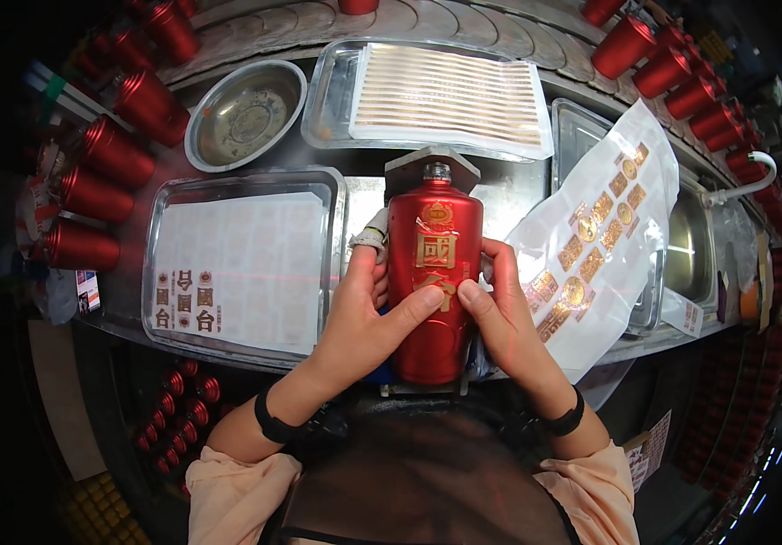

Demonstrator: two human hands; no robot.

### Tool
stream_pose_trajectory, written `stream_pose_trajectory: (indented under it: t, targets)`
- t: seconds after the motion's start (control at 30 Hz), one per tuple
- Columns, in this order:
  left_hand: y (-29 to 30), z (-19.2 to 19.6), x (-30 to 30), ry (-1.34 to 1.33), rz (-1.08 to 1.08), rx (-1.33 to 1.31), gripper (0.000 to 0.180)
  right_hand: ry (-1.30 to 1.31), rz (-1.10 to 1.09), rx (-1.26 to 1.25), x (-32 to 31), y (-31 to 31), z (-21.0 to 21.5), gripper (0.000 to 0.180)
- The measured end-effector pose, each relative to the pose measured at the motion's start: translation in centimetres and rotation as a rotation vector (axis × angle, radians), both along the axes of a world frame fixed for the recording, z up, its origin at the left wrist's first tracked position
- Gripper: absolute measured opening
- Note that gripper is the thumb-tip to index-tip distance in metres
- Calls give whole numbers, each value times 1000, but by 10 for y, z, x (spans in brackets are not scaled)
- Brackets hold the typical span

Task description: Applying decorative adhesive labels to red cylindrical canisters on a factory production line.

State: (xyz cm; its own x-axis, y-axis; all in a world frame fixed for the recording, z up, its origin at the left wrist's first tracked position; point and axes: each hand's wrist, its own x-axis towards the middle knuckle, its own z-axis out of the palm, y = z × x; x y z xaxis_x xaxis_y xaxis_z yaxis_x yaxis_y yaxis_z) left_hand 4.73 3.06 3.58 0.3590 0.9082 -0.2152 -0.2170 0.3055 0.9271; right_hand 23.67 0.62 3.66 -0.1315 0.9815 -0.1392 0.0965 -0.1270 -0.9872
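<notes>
A red bottle (435, 350) with gold characters and a gold emblem lies in front of me, its clear neck pointing away. The neck end rests by a grey angled metal support (400, 166). My left hand (355, 318) grips the bottle's left side, its thumb pressed on the lower gold character. From the right side, my right hand (504, 318) holds the bottle too, its thumb beside that character. Crumpled whitish material (372, 231) shows at the left fingertips; I cannot tell whether it is a wrap or a cloth. The fingers under the bottle are hidden.
On the left, a metal tray (337, 245) holds a decal sheet (255, 272). A metal bowl (198, 136) and a tray (318, 118) of striped sheets (450, 95) sit farther back. A gold decal sheet (591, 236) lies right, near a sink (695, 250). Red bottles (118, 154) line both sides.
</notes>
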Motion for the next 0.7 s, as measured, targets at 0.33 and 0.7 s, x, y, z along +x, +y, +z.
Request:
stream_pose_trajectory:
  t: [0.33, 0.7]
  targets:
    - [0, -1, 2, 27, 10, 7, 84, -92, -38, 85, 0, 5, 0, 46]
    - [1, -1, 5, 71, 28, 26, 78, -115, -91, 107, -6, 11, -3, 38]
